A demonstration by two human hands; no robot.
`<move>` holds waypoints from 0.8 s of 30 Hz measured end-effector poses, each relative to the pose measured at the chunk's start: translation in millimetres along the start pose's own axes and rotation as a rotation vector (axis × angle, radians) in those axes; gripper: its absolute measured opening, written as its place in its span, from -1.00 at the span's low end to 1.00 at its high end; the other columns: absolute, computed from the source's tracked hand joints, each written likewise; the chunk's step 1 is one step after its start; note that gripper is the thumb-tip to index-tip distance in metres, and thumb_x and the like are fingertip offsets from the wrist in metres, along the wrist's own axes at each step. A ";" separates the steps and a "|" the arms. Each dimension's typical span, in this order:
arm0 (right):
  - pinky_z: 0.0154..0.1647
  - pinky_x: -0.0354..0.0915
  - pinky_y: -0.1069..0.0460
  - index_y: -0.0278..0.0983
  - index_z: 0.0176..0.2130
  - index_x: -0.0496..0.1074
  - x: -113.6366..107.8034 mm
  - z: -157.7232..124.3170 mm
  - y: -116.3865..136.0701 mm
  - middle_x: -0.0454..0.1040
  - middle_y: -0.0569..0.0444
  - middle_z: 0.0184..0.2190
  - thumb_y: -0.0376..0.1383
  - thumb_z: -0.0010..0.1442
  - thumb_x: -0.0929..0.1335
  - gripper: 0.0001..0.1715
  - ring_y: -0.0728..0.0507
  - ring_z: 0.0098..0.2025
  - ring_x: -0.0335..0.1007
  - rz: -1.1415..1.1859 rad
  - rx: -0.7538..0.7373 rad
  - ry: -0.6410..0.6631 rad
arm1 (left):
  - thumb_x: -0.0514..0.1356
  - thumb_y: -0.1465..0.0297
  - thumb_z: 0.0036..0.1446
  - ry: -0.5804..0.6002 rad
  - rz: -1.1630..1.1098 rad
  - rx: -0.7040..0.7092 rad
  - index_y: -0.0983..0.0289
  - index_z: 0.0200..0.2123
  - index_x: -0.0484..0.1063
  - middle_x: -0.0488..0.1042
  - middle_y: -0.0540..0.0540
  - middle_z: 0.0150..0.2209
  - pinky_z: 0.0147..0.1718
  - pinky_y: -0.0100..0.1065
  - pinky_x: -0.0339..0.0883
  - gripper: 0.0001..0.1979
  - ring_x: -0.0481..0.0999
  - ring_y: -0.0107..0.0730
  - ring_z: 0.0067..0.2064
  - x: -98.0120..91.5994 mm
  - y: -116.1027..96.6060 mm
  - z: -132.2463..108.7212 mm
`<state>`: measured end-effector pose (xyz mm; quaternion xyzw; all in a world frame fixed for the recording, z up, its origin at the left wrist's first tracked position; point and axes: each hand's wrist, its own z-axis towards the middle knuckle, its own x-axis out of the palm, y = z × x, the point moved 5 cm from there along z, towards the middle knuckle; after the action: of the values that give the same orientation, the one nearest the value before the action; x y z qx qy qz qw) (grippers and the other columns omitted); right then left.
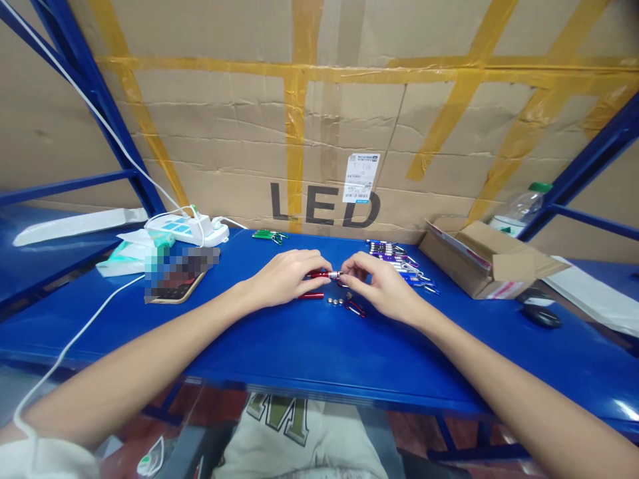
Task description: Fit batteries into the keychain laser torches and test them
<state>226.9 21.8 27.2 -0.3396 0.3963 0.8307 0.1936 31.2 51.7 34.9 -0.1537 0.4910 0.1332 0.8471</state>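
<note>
Between my two hands is a red metal cylinder (324, 274) with a silvery section, held level just above the blue table. My left hand (292, 276) is closed on its left end. At its right end, my right hand (372, 283) pinches the silvery part with thumb and fingertips. Below the cylinder lies a second red tube (312, 296). Just right of that tube are several small silver button cells (335, 301) in a row. A red carabiner clip (355, 307) rests beside them, under my right hand.
Blue and purple clip-on cylinders (399, 263) lie behind my right hand, green ones (269, 235) at the back. A phone (184, 276) and power strip (187, 228) are left. An open carton (479, 259), black mouse (542, 315) and bottle (522, 206) are right.
</note>
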 end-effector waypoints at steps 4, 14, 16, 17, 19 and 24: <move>-0.25 0.30 -0.01 -0.21 -0.22 0.46 0.3 0.4 1.8 0.48 0.08 -0.31 -0.27 0.43 0.36 -0.88 -0.11 -0.31 0.38 0.020 -0.021 0.010 | 0.14 0.24 0.55 0.002 0.000 0.010 0.25 0.02 0.56 0.63 0.13 -0.09 -0.06 -0.22 0.41 -0.74 0.62 -0.19 -0.08 0.6 0.5 0.0; -0.24 0.30 0.00 -0.22 -0.23 0.46 -1.7 1.0 2.2 0.47 0.07 -0.30 -0.28 0.42 0.38 -0.88 -0.11 -0.30 0.38 0.017 -0.069 -0.007 | 0.06 0.23 0.59 0.030 0.010 0.031 0.24 0.10 0.58 0.68 0.17 -0.07 -0.04 -0.21 0.45 -0.67 0.67 -0.16 -0.07 4.8 2.3 -0.7; -0.23 0.31 0.00 -0.22 -0.23 0.47 -1.9 1.4 1.4 0.48 0.07 -0.30 -0.29 0.42 0.39 -0.89 -0.11 -0.30 0.39 0.024 -0.091 -0.014 | 0.06 0.23 0.59 0.042 -0.011 0.027 0.24 0.11 0.59 0.68 0.19 -0.04 -0.04 -0.22 0.46 -0.65 0.68 -0.15 -0.05 5.4 2.6 -0.4; -0.23 0.32 0.00 -0.22 -0.23 0.47 -2.1 1.4 1.3 0.48 0.07 -0.30 -0.30 0.42 0.39 -0.90 -0.11 -0.30 0.40 0.025 -0.104 -0.019 | 0.07 0.24 0.59 0.049 -0.028 0.021 0.25 0.12 0.59 0.68 0.19 -0.02 -0.04 -0.22 0.46 -0.65 0.68 -0.14 -0.04 5.8 3.1 -0.2; -0.21 0.32 -0.01 -0.22 -0.22 0.46 -2.4 1.2 1.4 0.48 0.07 -0.29 -0.31 0.42 0.39 -0.90 -0.11 -0.29 0.41 0.014 -0.128 -0.026 | 0.07 0.25 0.58 0.059 -0.066 0.008 0.24 0.12 0.60 0.68 0.20 0.03 -0.03 -0.24 0.46 -0.66 0.68 -0.15 0.00 6.9 4.6 0.0; -0.17 0.31 -0.04 -0.20 -0.17 0.45 -1.1 -1.2 1.9 0.45 0.06 -0.26 -0.29 0.48 0.35 -0.89 -0.14 -0.25 0.40 -0.075 -0.169 0.001 | 0.07 0.28 0.58 0.089 -0.188 -0.016 0.24 0.13 0.60 0.67 0.19 0.09 0.00 -0.27 0.43 -0.67 0.67 -0.16 0.04 10.6 8.3 0.3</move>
<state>227.0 19.6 28.5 -0.3698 0.3120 0.8532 0.1948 33.4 60.2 24.7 -0.2117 0.5106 0.0502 0.8319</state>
